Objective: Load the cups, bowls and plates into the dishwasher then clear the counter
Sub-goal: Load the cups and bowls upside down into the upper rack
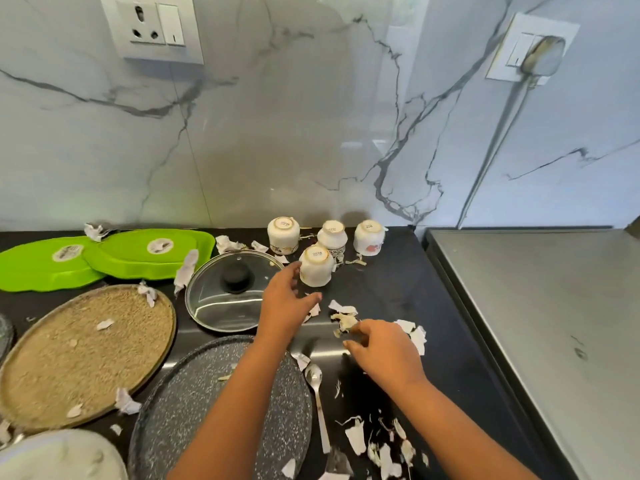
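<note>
The person is working on the counter-clearing part of the job while the crockery is still waiting to be loaded. The left hand (287,299) is reaching far across the black counter (398,289) with fingers loosely spread and holding nothing, one fingertip looking to be touching the side of the nearest cup (315,270). That cup is standing upside down, with three more cups (332,235) just behind it by the marble wall.

The right hand (377,348) is curling its fingers over a clump of torn scraps (346,322); whether it is actually gripping them, I cannot tell.

A speckled grey plate (214,403) and a brown plate (79,355) are lying to the near left, a glass lid (225,292) and green trays (138,251) farther back, and a spoon (317,403) is lying beside the grey plate. No dishwasher is showing.

The next move is probably calling for gathering the scraps together, then lifting the cups one by one.
</note>
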